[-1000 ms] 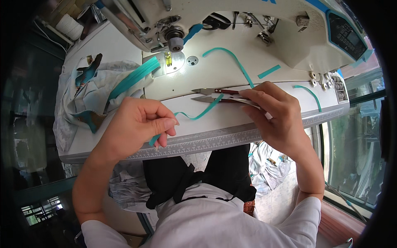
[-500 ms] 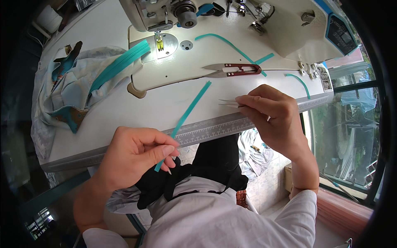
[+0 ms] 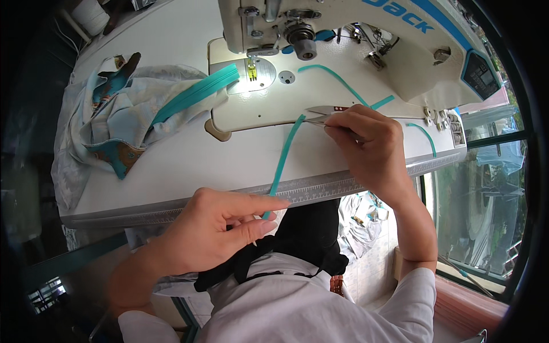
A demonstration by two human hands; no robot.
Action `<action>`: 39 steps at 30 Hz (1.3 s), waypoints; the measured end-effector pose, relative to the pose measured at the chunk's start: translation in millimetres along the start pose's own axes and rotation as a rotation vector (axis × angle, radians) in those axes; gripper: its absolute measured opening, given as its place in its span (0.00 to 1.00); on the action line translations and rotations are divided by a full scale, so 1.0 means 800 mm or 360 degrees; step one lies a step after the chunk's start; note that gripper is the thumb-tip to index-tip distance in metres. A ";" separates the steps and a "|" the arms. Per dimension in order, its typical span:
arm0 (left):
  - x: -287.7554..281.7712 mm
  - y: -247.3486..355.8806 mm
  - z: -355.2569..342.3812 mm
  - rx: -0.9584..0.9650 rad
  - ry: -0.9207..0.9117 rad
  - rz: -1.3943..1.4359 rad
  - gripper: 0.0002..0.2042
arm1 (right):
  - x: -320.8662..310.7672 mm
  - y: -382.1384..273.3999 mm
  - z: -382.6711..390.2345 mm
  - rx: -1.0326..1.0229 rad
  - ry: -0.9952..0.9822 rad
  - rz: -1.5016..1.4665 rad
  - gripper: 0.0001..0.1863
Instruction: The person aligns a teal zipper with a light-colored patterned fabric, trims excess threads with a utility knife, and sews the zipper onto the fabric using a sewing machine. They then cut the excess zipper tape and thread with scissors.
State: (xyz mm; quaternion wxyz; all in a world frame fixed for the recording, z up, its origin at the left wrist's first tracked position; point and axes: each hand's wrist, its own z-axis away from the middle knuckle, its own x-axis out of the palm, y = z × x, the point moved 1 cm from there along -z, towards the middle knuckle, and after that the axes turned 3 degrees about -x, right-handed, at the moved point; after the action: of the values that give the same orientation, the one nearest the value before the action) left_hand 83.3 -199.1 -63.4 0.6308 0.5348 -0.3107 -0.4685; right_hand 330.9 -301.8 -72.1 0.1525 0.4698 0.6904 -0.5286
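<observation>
A narrow teal fabric strip (image 3: 282, 160) runs from the fingers of my left hand (image 3: 223, 226) up across the table edge to the sewing bed. My left index finger stretches over the strip's lower part, with the thumb below; the other fingers are curled and partly hidden. Metal tweezers (image 3: 316, 120) are pinched in my right hand (image 3: 369, 140), their tips beside the strip's upper end. Just behind that hand lie thread snips (image 3: 323, 109), their red handle mostly covered. To the left, a pale patterned cloth piece (image 3: 131, 97) carries a teal zipper (image 3: 194, 94) that reaches toward the presser foot (image 3: 252, 68).
The sewing machine (image 3: 412, 51) stands at the back. More teal pieces, a curved strip (image 3: 329, 73) and a short one (image 3: 424, 137), lie right of the needle plate. Bobbins (image 3: 440, 119) sit at the right end. A ruler tape (image 3: 326, 186) lines the table's front edge.
The tweezers have moved up and left to the strip's upper end. My left hand has shifted right with the strip, its index finger straightening. The whole view has also shifted.
</observation>
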 end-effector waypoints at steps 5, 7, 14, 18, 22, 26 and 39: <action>-0.023 0.004 -0.040 0.0772 0.0769 -0.1392 0.20 | 0.003 0.006 -0.058 -0.0147 -0.0185 -0.0004 0.01; -0.031 -0.002 -0.065 0.0764 0.0865 -0.1703 0.25 | 0.006 0.009 -0.081 -0.0190 -0.0281 -0.0015 0.03; -0.074 -0.026 -0.091 0.0623 0.0584 -0.1893 0.32 | 0.018 0.017 -0.111 -0.0083 -0.0486 -0.0171 0.04; -0.079 -0.015 -0.080 0.0714 0.0317 -0.1758 0.30 | 0.024 0.025 -0.105 0.0118 -0.0424 -0.0344 0.06; -0.087 -0.012 -0.083 0.0856 0.0205 -0.1731 0.29 | 0.030 0.024 -0.104 0.0036 -0.0413 -0.0283 0.06; -0.093 -0.011 -0.092 0.0921 0.0155 -0.1707 0.30 | 0.030 0.023 -0.103 -0.0173 -0.0374 -0.0117 0.03; -0.088 -0.008 -0.090 0.0904 0.0125 -0.1642 0.30 | 0.040 0.025 -0.102 -0.0244 -0.0240 0.0007 0.07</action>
State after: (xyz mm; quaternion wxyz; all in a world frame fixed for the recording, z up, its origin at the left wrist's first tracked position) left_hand 120.0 -106.7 -79.2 0.1647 0.7818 -0.1000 -0.5930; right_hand 354.0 -215.2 -74.5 0.2406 0.4174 0.7142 -0.5078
